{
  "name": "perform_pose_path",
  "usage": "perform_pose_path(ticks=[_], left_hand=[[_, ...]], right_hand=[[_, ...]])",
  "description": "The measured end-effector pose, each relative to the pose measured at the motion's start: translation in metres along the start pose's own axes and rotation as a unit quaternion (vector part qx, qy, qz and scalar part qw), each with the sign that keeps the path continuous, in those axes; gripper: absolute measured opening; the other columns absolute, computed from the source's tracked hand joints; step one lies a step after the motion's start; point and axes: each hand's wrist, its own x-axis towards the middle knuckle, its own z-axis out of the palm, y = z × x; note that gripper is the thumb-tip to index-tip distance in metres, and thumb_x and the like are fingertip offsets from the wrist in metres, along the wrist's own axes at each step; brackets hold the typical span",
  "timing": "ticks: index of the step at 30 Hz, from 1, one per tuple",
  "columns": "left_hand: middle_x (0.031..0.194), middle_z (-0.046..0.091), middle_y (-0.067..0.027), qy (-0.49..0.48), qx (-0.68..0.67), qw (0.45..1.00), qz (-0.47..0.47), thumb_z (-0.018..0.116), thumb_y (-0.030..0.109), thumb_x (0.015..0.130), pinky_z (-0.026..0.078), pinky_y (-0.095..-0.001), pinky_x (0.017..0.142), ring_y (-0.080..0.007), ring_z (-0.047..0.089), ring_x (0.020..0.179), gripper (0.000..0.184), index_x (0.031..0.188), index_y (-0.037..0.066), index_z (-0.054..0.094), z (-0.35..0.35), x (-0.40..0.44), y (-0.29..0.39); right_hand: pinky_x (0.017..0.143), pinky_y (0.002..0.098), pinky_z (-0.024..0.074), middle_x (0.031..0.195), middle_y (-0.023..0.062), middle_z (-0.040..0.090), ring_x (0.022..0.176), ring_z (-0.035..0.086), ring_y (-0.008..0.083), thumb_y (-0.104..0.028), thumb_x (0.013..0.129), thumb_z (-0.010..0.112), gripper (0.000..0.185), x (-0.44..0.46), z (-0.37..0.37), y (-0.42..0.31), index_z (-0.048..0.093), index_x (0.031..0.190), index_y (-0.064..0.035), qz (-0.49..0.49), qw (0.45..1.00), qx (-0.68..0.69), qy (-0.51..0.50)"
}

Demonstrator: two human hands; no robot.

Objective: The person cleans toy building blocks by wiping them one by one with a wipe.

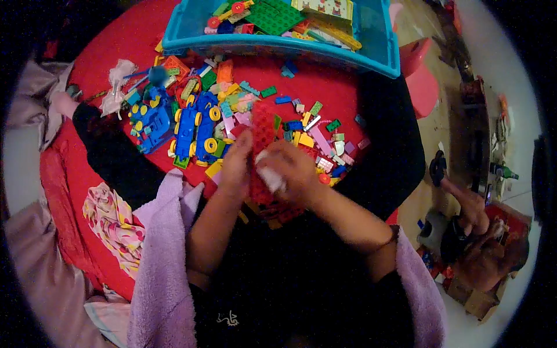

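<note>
A red studded brick plate (pixel 264 129) stands between my hands in the middle of the view. Along its left side my left hand (pixel 237 159) is closed, gripping its edge. My right hand (pixel 290 171) is closed around a crumpled white cloth or wipe (pixel 271 174), which touches the plate's face. Motion blurs the fingers of both hands a little. Just left of the plate lie blue toy vehicle bases (pixel 204 124) with yellow wheels. Loose colourful bricks (pixel 319 136) are scattered right of my hands.
A blue bin (pixel 278 42) with bricks and a green plate stands at the back. My dark-clothed legs lie on both sides of the red mat (pixel 104 46). Cloths lie at left. Another person (pixel 481 249) is on the floor at right, beside a cardboard box (pixel 481 300).
</note>
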Motion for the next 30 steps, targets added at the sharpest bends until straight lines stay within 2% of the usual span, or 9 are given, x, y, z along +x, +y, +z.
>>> perform_pose_path(ticks=[3, 5, 8, 13, 15, 19, 23, 26, 30], left_hand=[[0.114, 0.053, -0.0116, -0.021, 0.1, 0.987, 0.126, 0.037, 0.026, 0.093, 0.047, -0.0323, 0.079, -0.0187, 0.056, 0.092, 0.041, 0.13, 0.008, 0.035, -0.003, 0.003, 0.022], [0.112, 0.053, -0.012, 0.005, 0.102, 0.988, 0.119, 0.035, 0.028, 0.094, 0.048, -0.0315, 0.075, -0.0191, 0.056, 0.091, 0.043, 0.133, 0.009, 0.031, -0.002, 0.0, 0.026], [0.105, 0.056, -0.0107, -0.016, 0.017, 0.997, 0.067, 0.035, 0.031, 0.094, 0.048, -0.031, 0.073, -0.019, 0.056, 0.088, 0.041, 0.128, 0.007, 0.036, -0.007, 0.005, 0.028], [0.096, 0.058, -0.0073, -0.008, 0.053, 0.998, 0.017, 0.04, 0.035, 0.092, 0.048, -0.0334, 0.073, -0.0179, 0.057, 0.085, 0.037, 0.114, 0.006, 0.044, 0.0, 0.001, 0.02], [0.098, 0.057, -0.0069, -0.012, 0.024, 1.0, -0.016, 0.041, 0.036, 0.091, 0.048, -0.0334, 0.073, -0.0178, 0.057, 0.086, 0.038, 0.116, 0.007, 0.044, 0.003, 0.0, 0.008], [0.106, 0.056, -0.0057, 0.001, 0.07, 0.995, -0.074, 0.042, 0.032, 0.092, 0.048, -0.0323, 0.078, -0.0175, 0.057, 0.091, 0.038, 0.121, 0.008, 0.041, 0.03, -0.019, -0.002], [0.11, 0.054, -0.0055, -0.054, -0.002, 0.992, -0.115, 0.04, 0.023, 0.093, 0.046, -0.0296, 0.082, -0.0168, 0.056, 0.095, 0.037, 0.126, 0.007, 0.038, 0.022, -0.022, -0.02], [0.107, 0.056, -0.0061, -0.02, 0.005, 0.997, -0.07, 0.04, 0.025, 0.093, 0.046, -0.0288, 0.082, -0.0168, 0.056, 0.094, 0.036, 0.123, 0.006, 0.041, 0.015, -0.014, -0.008], [0.104, 0.057, -0.0053, -0.005, 0.076, 0.997, 0.005, 0.039, 0.027, 0.093, 0.046, -0.0277, 0.079, -0.0163, 0.057, 0.093, 0.037, 0.124, 0.007, 0.041, -0.003, -0.004, 0.021]], right_hand=[[0.068, 0.0359, 0.0489, 0.094, 0.0129, 0.056, 0.085, 0.058, 0.0287, -0.005, 0.053, 0.07, 0.044, -0.002, -0.006, -0.026, 0.06, 0.095, -0.0107, -0.08, 0.984, 0.069, -0.141], [0.069, 0.0346, 0.0487, 0.094, 0.0126, 0.055, 0.083, 0.058, 0.0278, -0.006, 0.055, 0.071, 0.042, 0.005, -0.012, -0.024, 0.061, 0.095, -0.0106, -0.073, 0.977, 0.097, -0.173], [0.069, 0.0338, 0.0477, 0.093, 0.0131, 0.054, 0.081, 0.057, 0.0267, -0.004, 0.057, 0.071, 0.036, 0.005, -0.018, -0.018, 0.063, 0.092, -0.0086, -0.052, 0.992, 0.117, 0.021], [0.067, 0.0378, 0.0483, 0.095, 0.0154, 0.057, 0.084, 0.057, 0.0303, -0.014, 0.061, 0.068, 0.037, -0.006, -0.01, -0.009, 0.061, 0.097, -0.0131, -0.026, 0.991, 0.13, -0.022], [0.067, 0.0378, 0.0489, 0.095, 0.0154, 0.057, 0.083, 0.058, 0.0314, -0.015, 0.057, 0.068, 0.041, -0.003, -0.008, -0.007, 0.06, 0.097, -0.0099, -0.087, 0.993, 0.082, 0.004], [0.069, 0.0328, 0.0466, 0.091, 0.016, 0.054, 0.079, 0.056, 0.0292, -0.001, 0.062, 0.061, 0.027, 0.022, -0.023, 0.004, 0.06, 0.089, -0.0045, 0.01, 0.991, 0.008, 0.136], [0.076, 0.0323, 0.0431, 0.091, 0.0149, 0.053, 0.083, 0.053, 0.0293, 0.0, 0.059, 0.057, 0.029, 0.034, -0.035, 0.014, 0.058, 0.088, -0.0021, 0.094, 0.981, 0.015, 0.168], [0.074, 0.0371, 0.0479, 0.097, 0.0167, 0.053, 0.085, 0.056, 0.0333, -0.002, 0.053, 0.061, 0.043, 0.019, -0.02, 0.008, 0.058, 0.096, -0.0086, 0.051, 0.993, -0.005, 0.103], [0.07, 0.0364, 0.0494, 0.096, 0.0148, 0.056, 0.085, 0.058, 0.031, -0.011, 0.056, 0.073, 0.039, -0.006, -0.004, -0.013, 0.062, 0.093, -0.0105, -0.065, 0.994, 0.083, -0.028]])
